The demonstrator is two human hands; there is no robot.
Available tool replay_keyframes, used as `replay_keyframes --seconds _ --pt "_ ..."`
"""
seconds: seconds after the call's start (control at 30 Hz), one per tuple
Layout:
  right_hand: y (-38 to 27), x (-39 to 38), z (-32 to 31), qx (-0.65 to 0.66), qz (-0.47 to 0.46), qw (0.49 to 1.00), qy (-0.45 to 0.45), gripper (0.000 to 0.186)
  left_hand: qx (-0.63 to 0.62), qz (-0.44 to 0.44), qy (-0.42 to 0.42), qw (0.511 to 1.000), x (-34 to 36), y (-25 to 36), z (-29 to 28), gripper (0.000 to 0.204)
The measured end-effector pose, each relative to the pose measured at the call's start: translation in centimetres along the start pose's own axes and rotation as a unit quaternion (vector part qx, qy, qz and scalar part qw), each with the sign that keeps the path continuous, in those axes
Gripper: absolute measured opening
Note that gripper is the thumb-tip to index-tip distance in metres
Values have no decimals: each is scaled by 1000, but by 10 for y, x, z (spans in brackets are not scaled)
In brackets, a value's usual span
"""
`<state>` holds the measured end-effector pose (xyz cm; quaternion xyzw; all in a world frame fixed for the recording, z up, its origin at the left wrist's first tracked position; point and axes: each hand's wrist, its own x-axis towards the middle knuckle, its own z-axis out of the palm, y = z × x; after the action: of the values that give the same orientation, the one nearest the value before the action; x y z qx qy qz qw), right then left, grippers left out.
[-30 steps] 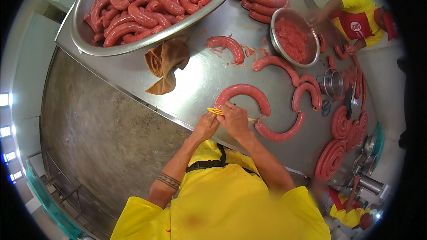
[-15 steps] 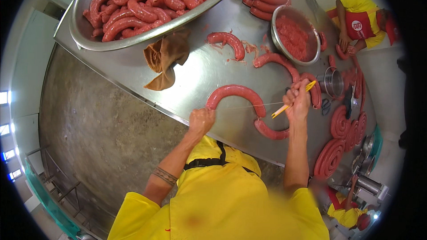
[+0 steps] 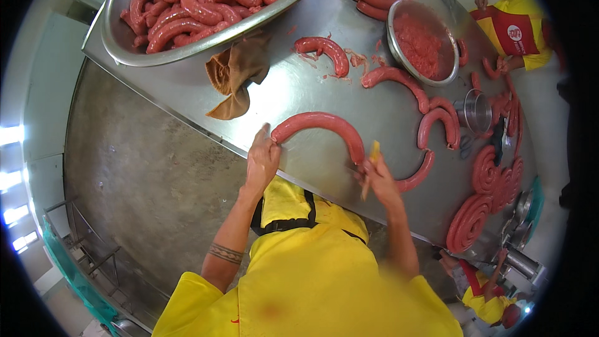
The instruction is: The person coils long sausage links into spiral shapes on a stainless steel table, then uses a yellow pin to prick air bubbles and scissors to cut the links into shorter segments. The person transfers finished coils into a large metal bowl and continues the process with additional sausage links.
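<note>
A curved raw sausage lies arched on the steel table in front of me. My left hand pinches its left end near the table's front edge, the index finger pointing up past it. At the sausage's right end, my right hand is closed round a slim yellow twine shuttle, with blur over the fingertips. Whether those fingers also touch the casing I cannot tell. Just right of that hand, a shorter sausage curves away, and the join between the two is hidden.
A big steel basin of sausages stands far left, a brown cloth below it. A steel bowl holds red meat. Farther right are a metal pot, scissors and coiled sausage. Co-workers work at the right.
My right hand has moved down and left with the shuttle, to the sausage's right end. My left hand has shifted up and left, its fingers less tightly curled. The stretched string no longer shows.
</note>
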<state>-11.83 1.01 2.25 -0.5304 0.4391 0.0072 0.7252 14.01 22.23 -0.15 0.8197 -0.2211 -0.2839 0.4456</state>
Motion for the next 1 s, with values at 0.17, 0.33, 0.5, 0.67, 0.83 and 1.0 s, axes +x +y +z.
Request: replay_keyframes --seconds 0.17,0.33,0.5,0.67,0.83,1.0 --pt "-81 74 130 -554 -289 776 -82 41 204 257 81 941 -10 6 -15 17" --pt "-96 78 171 -209 -226 901 -306 32 113 34 128 985 -9 -6 -15 19" --pt "-119 42 137 -278 -375 883 -58 26 -297 -126 -25 946 -6 -23 9 21" --pt "-236 -32 -18 256 -493 832 0 10 358 233 98 899 1 -39 18 23" --pt "-164 -93 -158 291 -307 879 219 14 130 -26 59 989 14 -29 14 26" --pt "-51 -71 -89 -128 211 969 29 23 -11 -87 65 994 23 -7 0 25"
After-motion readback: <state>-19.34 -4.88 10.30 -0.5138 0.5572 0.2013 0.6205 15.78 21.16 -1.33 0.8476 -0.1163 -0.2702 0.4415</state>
